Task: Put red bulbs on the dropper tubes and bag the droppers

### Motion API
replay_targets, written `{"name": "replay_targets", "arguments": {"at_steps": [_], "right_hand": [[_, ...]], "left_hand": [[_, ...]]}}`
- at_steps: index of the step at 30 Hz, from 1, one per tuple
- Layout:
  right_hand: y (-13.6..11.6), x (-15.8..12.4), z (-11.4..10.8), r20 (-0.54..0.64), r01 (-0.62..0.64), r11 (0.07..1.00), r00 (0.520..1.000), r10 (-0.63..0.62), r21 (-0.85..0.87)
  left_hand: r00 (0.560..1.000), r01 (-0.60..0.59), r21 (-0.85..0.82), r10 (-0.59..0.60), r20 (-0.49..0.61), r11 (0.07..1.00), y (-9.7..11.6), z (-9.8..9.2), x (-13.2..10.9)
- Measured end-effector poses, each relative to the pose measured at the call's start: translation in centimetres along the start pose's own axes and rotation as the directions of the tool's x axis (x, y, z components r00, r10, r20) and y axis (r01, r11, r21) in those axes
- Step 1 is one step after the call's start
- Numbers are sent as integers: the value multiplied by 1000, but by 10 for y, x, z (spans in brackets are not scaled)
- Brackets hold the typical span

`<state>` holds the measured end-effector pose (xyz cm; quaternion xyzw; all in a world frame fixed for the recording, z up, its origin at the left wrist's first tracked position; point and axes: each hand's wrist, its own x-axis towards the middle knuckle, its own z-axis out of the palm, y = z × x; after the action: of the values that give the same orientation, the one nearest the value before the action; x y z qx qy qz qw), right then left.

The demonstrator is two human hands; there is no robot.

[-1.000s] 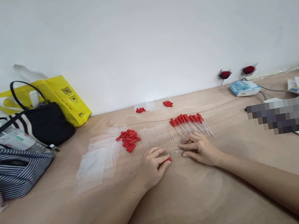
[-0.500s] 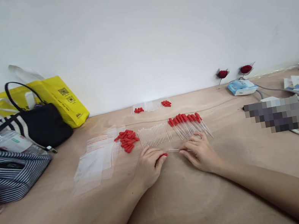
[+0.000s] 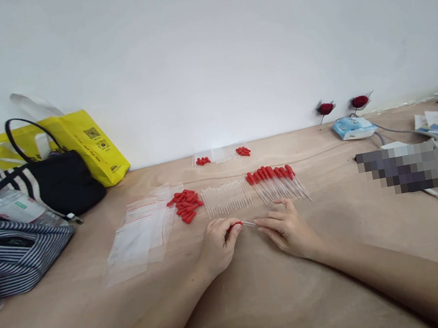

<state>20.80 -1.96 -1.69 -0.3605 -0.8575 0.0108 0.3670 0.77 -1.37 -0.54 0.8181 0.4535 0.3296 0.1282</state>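
My left hand (image 3: 221, 243) is closed round a red rubber dropper bulb (image 3: 238, 223), mostly hidden by the fingers. Between thumb and fingers, my right hand (image 3: 285, 229) pinches a clear glass dropper tube (image 3: 248, 223). The tube's left end meets the bulb; how far it goes in cannot be seen. Beyond my hands lie a heap of loose red bulbs (image 3: 186, 206), a row of clear tubes (image 3: 227, 198) side by side, and a row of droppers with red bulbs on top (image 3: 278, 180).
Clear zip bags (image 3: 135, 241) lie flat at the left. Farther back, a small bag (image 3: 221, 155) has red bulbs near both ends. A yellow bag (image 3: 93, 146), a black bag (image 3: 65, 182) and a striped pouch (image 3: 19, 258) stand left; a blue tissue pack (image 3: 354, 127) sits right.
My right hand has moved left with the tube, and the gap between tube and bulb has closed. My left hand has turned the bulb slightly upward.
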Motion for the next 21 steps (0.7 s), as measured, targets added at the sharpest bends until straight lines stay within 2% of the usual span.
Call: {"name": "replay_targets", "arguments": {"at_steps": [5,10,21], "right_hand": [[4,1,-2,14,101,994,995,-101,35],[8,3,-9,16,207,977,978,-207,-50],[-2,3,-4,66,123,992,990,-121,-27]], "left_hand": [[999,-3,7,3,40,1000,-1,0,-2],[991,-108,65,103,83,992,2,-1,-5],[969,-247,139,240,66,959,7,2,-9]]}}
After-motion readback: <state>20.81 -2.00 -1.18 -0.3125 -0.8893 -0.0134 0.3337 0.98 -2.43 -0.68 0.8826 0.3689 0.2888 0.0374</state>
